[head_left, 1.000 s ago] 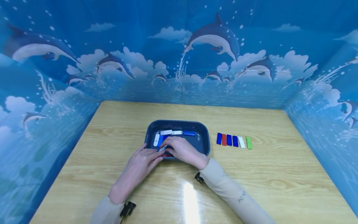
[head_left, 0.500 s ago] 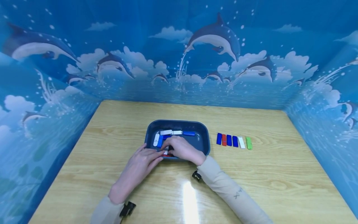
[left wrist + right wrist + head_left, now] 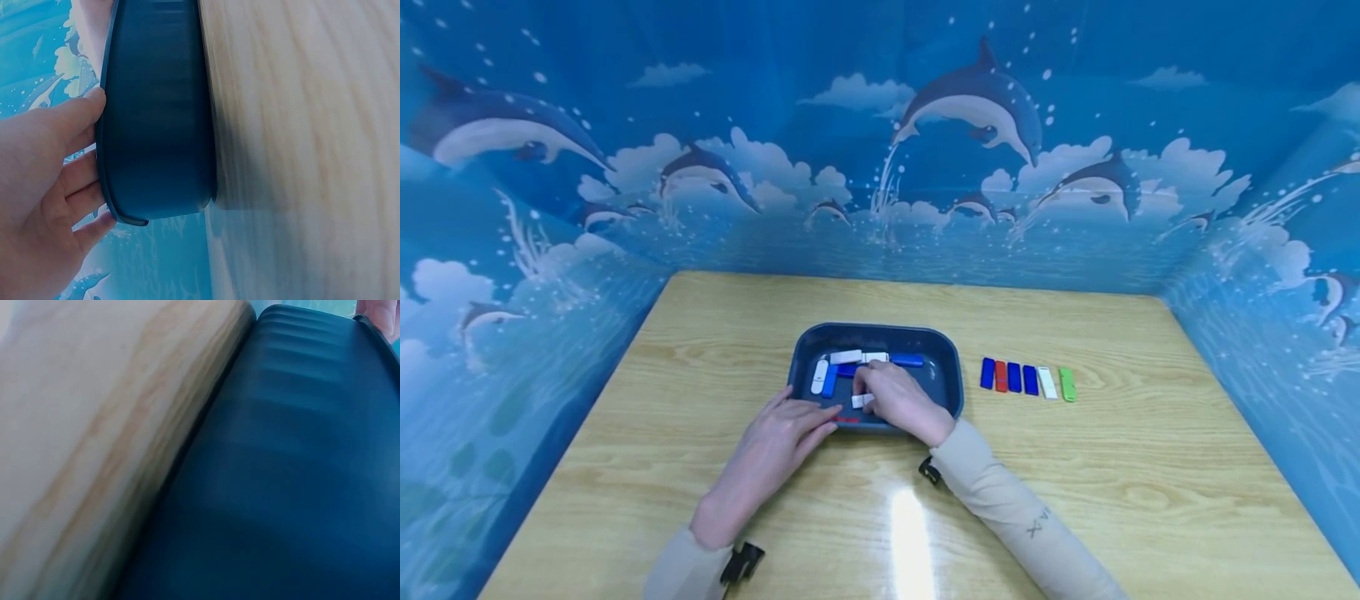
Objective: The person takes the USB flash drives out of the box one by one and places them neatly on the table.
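Observation:
My right hand (image 3: 895,396) reaches into a dark blue plastic bin (image 3: 957,379) and pinches a white USB stick (image 3: 858,402) low over its floor. My left hand (image 3: 786,429) rests on the bin's near left corner, fingers fairly straight over the rim. The left wrist view shows the left thumb and fingers (image 3: 87,175) touching the rim. Along the bin's near wall lies a red stick (image 3: 848,419), partly hidden. White sticks (image 3: 819,377) and blue sticks (image 3: 830,381) line the left and far sides. The right wrist camera sees mostly the bin's outer wall (image 3: 300,462).
Right of the bin, a row of sticks lies on the wooden table (image 3: 1112,467): several blue ones (image 3: 1015,376), a red one (image 3: 1001,376), a white one (image 3: 1047,382) and a green one (image 3: 1067,384). A dolphin-print curtain (image 3: 880,167) surrounds the table's back and sides.
My right hand has shifted the white USB stick a little to the right, away from the left fingertips. The left hand has stayed on the rim.

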Available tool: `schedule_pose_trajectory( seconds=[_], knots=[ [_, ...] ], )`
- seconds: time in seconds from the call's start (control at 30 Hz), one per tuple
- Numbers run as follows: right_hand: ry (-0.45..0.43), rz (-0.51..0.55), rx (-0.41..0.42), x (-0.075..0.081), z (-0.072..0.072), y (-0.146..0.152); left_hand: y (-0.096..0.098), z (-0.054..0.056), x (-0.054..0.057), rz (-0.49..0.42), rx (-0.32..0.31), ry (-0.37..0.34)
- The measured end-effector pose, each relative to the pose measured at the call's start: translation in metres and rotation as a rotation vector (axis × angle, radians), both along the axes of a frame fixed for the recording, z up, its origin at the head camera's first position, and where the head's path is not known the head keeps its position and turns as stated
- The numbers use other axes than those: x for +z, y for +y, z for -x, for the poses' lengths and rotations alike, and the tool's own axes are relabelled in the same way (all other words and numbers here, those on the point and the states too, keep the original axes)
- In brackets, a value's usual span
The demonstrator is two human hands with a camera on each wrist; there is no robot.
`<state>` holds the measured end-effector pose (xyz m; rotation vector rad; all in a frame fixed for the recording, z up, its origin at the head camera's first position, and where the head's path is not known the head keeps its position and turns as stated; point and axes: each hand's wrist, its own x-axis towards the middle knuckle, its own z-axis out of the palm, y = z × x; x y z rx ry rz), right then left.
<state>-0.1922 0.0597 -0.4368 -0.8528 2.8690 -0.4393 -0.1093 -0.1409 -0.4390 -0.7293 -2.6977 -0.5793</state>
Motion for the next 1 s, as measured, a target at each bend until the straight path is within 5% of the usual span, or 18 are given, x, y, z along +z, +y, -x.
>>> schedule_pose_trajectory(
  seconds=[0.23, 0.53, 0.83, 1.0],
  knots=[
    [-0.023, 0.082, -0.031, 0.007, -0.003, 0.006, 0.0, -0.001, 0.0, -0.004, 0.0, 0.005],
    [0.076, 0.364, -0.064, 0.035, -0.016, 0.034, 0.0, 0.0, 0.001, -0.001, -0.004, -0.029],
    [0.109, 0.636, -0.297, 0.059, -0.03, 0.092, 0.0, -0.001, 0.002, 0.01, 0.005, -0.043],
    [0.132, 0.644, -0.425, 0.059, -0.034, 0.131, -0.001, -0.002, 0.001, -0.002, -0.006, -0.018]
  ],
)
